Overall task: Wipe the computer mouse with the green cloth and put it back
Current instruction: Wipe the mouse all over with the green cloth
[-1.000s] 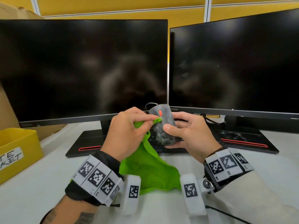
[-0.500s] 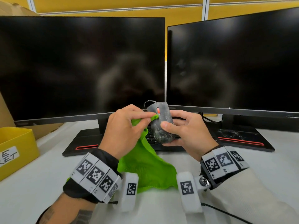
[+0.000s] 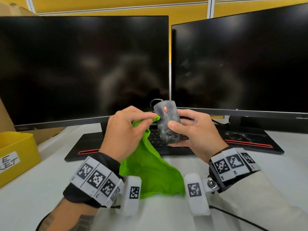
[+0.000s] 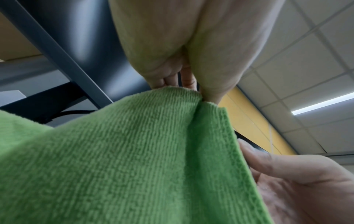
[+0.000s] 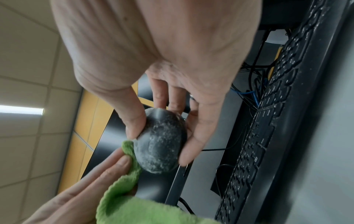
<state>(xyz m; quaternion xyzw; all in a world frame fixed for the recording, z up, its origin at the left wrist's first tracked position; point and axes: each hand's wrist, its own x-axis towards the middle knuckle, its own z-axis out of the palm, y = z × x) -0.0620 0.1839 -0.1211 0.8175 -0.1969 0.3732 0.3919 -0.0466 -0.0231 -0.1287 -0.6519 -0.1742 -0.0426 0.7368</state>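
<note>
Two dark flat monitors stand side by side on the white bench. A black keyboard lies below them. The bright green microfibre cloth hangs from the left hand, whose grip pinches its corner against the dusty grey computer mouse. The right hand grips the mouse, raised above the keyboard.
</note>
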